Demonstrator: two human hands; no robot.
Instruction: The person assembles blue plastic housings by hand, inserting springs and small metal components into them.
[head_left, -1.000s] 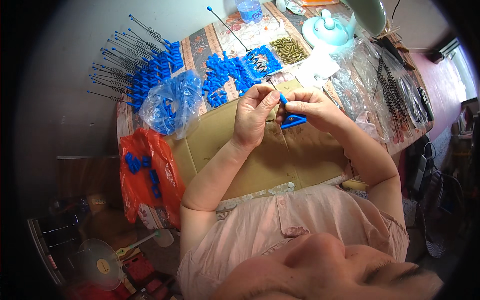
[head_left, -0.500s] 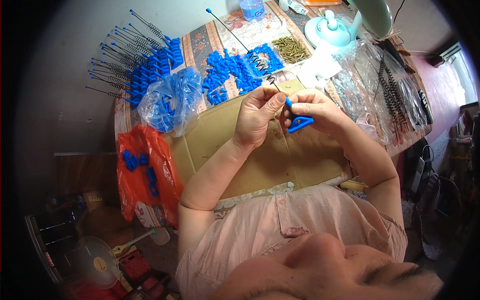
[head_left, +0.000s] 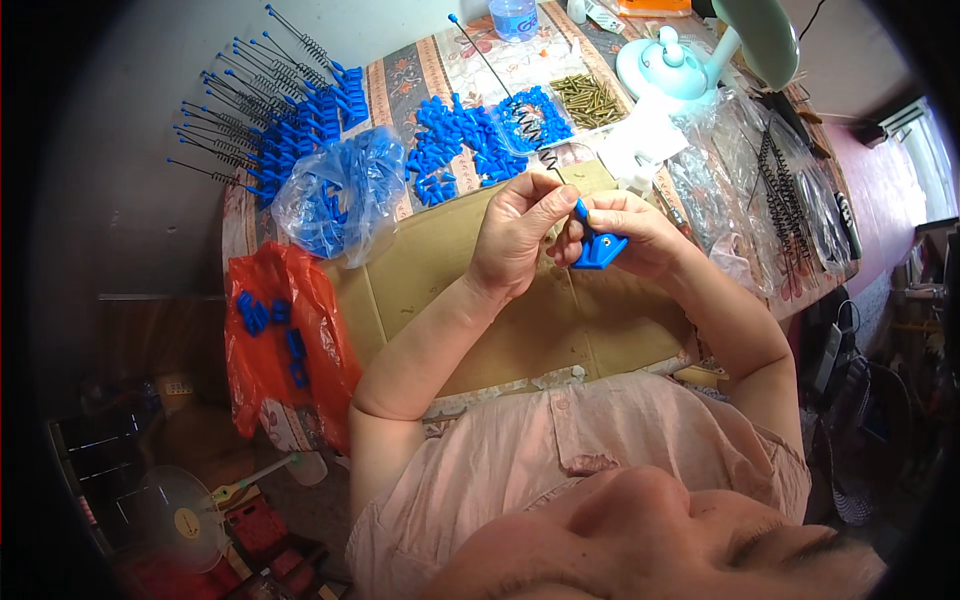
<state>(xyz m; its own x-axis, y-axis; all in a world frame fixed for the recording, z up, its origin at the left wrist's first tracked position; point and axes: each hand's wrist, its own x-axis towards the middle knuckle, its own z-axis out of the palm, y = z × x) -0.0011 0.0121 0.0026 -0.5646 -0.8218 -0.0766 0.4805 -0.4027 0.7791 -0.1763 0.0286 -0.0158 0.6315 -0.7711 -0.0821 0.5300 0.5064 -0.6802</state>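
Above a cardboard sheet (head_left: 450,320) my two hands meet at one piece. My left hand (head_left: 520,230) is closed, thumb and fingers pinching the lower end of a black coiled wire rod (head_left: 527,127) with a small blue tip. The rod slants up and away to the left. In my right hand (head_left: 640,228) is a blue plastic base (head_left: 601,250), gripped by thumb and fingers, with a small hole in its side. The rod's lower end meets the base's narrow blue neck between my fingertips; the joint is partly hidden by them.
Finished-looking blue-based rods (head_left: 310,115) stand in rows at far left. Nearby lie a clear bag of blue parts (head_left: 345,190), a red bag (head_left: 300,310), loose blue cones (head_left: 440,140) and brass-coloured pieces (head_left: 588,100). A lamp (head_left: 665,65) and black coiled rods (head_left: 785,200) sit at right.
The blue base has turned in my right hand, so its side with the hole shows more. The rod's tip has swung slightly right. Both hands keep their grip.
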